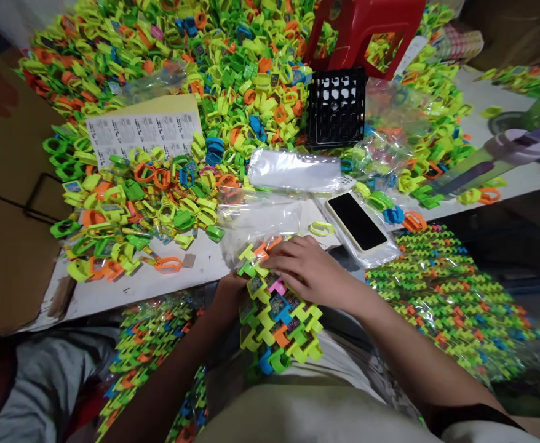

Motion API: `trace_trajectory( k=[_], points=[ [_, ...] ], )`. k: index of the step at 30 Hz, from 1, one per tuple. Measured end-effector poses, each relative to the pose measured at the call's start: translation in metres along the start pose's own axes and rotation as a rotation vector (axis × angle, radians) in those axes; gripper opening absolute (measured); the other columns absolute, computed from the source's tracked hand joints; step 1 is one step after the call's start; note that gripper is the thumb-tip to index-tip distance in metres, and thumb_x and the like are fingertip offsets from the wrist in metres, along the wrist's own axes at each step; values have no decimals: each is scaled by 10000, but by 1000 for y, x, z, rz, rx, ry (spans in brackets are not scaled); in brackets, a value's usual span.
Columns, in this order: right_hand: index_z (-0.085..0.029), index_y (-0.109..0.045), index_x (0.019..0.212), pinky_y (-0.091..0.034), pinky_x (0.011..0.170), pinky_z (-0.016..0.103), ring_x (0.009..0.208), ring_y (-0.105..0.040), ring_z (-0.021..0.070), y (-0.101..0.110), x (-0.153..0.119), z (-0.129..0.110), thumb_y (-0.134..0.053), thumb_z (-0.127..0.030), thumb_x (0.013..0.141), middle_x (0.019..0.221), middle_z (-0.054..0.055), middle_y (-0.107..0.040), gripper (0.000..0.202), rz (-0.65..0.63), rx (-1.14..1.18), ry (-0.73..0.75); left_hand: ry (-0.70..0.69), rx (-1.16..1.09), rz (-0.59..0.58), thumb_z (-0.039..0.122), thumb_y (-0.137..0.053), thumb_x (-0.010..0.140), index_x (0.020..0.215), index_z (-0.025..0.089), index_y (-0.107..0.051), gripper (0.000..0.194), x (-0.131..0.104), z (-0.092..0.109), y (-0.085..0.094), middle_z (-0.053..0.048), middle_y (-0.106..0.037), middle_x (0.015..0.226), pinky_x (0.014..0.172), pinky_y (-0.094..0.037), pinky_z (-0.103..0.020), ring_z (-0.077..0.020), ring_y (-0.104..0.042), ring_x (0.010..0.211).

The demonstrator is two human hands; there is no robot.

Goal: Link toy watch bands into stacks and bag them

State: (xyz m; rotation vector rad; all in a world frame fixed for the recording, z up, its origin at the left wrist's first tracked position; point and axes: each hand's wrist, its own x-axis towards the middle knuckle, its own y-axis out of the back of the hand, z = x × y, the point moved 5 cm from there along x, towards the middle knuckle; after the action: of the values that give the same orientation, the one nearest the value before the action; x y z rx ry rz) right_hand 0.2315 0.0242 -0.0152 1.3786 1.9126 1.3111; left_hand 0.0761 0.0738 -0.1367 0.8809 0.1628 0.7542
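A sheet of interlocked plastic pieces (pixel 281 320), mostly yellow-green with some blue, orange and pink, hangs over the table's front edge toward my lap. My right hand (pixel 304 267) lies on its upper right part with the fingers bent over the top pieces. At the upper left edge of the sheet is my left hand (pixel 230 295), its fingers mostly hidden behind the pieces. A clear plastic bag (pixel 261 218) lies around the sheet's top end on the table. Just beyond my right hand sits one loose yellow piece (pixel 321 229).
Loose colourful pieces (pixel 159 197) are heaped over the white table (pixel 196 264). A phone (pixel 357 221), clear bags (pixel 293 170), a label sheet (pixel 145 132), a black basket (pixel 337 107), a red stool (pixel 366 31) and a cup (pixel 496 160) stand or lie around. Bagged sheets (pixel 445 295) flank me.
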Motion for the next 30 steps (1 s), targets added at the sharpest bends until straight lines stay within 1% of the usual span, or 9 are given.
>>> trace_trajectory(
  k=[6,12,15,17,19,22,24,27,30],
  points=[
    [-239,-631,1122,-305,791,353,969,-505,218,0,1,0,-439,-235,944,1076,65,-626,262,-24,-11,-8,32,80,-41,109,-554,693,501,172,-621,214,4,-3,-1,-13,-575,509,518,-371,-242,-130,-494,491],
    [-236,-636,1105,-320,794,357,975,-518,217,0,-1,-1,-436,-242,945,1073,68,-635,256,-32,-8,23,99,126,-63,150,-592,656,565,173,-652,111,4,-8,-4,-51,-630,583,546,-407,-273,-170,-545,540],
    [-236,-630,1123,-342,813,366,979,-533,217,2,-5,-2,-446,-228,937,1087,73,-645,262,1,6,48,147,135,-64,162,-581,648,570,178,-649,104,5,-10,-3,-55,-639,600,560,-411,-277,-175,-553,556],
    [-240,-618,1146,-360,860,379,1016,-539,216,5,-12,0,-457,-198,925,1124,70,-638,277,101,37,57,182,131,-66,169,-574,645,546,181,-635,117,8,-12,-2,-47,-629,580,560,-403,-268,-169,-550,555],
    [-243,-613,1147,-376,902,390,1056,-542,214,11,-24,9,-472,-179,914,1135,71,-628,280,306,77,4,219,119,-66,192,-571,658,538,184,-630,134,12,-15,0,-40,-627,580,568,-398,-256,-165,-556,578],
    [-246,-626,1097,-409,921,401,1064,-557,216,17,-52,36,-499,-200,911,1090,74,-627,230,630,159,-205,272,83,-67,268,-578,689,561,181,-641,168,23,-19,3,-28,-634,598,563,-386,-239,-162,-567,609],
    [-252,-632,1076,-426,935,410,1070,-568,218,15,-64,52,-499,-232,918,1088,73,-629,208,704,230,-306,299,47,-72,315,-570,715,605,174,-658,199,32,-21,5,-15,-633,604,551,-379,-227,-160,-572,613],
    [-265,-636,1092,-423,970,415,1115,-564,213,19,-58,62,-480,-260,933,1152,69,-627,223,658,278,-296,310,-10,-68,335,-540,752,700,163,-677,226,48,-20,9,-5,-644,636,559,-388,-212,-162,-588,655],
    [-276,-632,1132,-403,1005,407,1177,-536,199,30,-25,60,-444,-271,952,1239,62,-608,260,538,242,-172,273,-60,-50,326,-524,772,775,151,-674,230,65,-17,12,-13,-667,709,586,-403,-214,-170,-597,709]
  ],
)
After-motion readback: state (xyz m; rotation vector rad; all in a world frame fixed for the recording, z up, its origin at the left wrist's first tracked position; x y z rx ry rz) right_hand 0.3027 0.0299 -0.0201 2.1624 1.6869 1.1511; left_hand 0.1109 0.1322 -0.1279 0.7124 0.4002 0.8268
